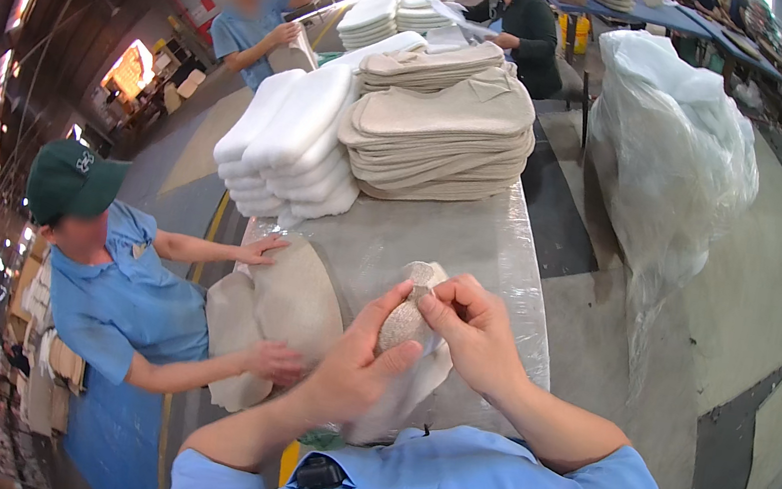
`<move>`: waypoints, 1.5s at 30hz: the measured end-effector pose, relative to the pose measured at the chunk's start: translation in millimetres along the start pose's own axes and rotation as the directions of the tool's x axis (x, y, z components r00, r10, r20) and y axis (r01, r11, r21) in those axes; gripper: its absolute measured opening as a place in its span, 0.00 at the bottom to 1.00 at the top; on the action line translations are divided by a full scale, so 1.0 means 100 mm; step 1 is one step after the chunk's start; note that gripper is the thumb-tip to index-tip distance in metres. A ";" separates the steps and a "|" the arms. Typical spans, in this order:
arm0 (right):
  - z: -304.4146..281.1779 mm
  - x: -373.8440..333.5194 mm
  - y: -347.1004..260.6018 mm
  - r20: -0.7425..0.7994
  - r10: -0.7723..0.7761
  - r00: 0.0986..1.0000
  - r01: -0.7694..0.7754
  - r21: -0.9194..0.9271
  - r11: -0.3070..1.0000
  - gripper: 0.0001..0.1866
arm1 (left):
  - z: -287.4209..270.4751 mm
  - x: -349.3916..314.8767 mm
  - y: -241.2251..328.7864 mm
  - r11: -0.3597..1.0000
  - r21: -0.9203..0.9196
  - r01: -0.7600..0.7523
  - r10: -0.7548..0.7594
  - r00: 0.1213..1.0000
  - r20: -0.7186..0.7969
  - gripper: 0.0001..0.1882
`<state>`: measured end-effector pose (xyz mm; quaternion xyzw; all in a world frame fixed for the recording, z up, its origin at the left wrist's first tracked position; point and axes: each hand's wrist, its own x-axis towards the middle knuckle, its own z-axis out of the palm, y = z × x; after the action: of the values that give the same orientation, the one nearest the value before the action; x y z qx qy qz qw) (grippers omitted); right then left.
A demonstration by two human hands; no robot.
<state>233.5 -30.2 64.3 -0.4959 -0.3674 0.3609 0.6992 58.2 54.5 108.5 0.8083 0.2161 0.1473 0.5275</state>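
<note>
A beige fabric cover, bunched up with a paler side hanging below, is held in front of my chest above the near part of the table. My left hand is wrapped round its left side, thumb against the cloth. With finger and thumb, my right hand pinches its upper edge. The two hands nearly meet at the top of the cover. Just left of them, flat beige covers lie at the table's edge under a co-worker's hands. Part of what I hold is hidden behind my fingers.
A tall stack of beige covers and piled white foam pads stand at the far side of the table. The co-worker in a green cap stands close at left. A big plastic-wrapped bundle stands at right. Two other people work beyond.
</note>
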 end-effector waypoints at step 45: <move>0.37 0.20 -0.88 0.853 0.174 0.493 0.677 -0.502 0.538 0.14 | -0.22 -0.25 -0.99 0.894 -0.398 -0.206 0.259 0.962 0.083 0.21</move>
<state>222.9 -18.4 160.3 -0.4465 -0.8491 0.2170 0.1804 6.9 93.5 25.9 0.7165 0.0487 0.1944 0.6682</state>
